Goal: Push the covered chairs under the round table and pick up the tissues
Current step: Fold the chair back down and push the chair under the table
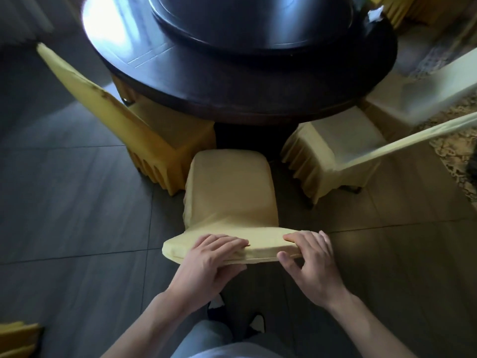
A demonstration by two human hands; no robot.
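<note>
A chair in a yellow cloth cover stands right in front of me, its seat pointing at the dark round table. The seat's front edge sits just short of the table rim. My left hand and my right hand both grip the top of the chair's backrest, fingers curled over the cloth. A crumpled white tissue lies on the table's far right edge.
A covered chair on the left is partly under the table. Another covered chair on the right stands angled outward, with a further one behind it. A dark turntable tops the table. Grey tiled floor surrounds me; a patterned carpet lies right.
</note>
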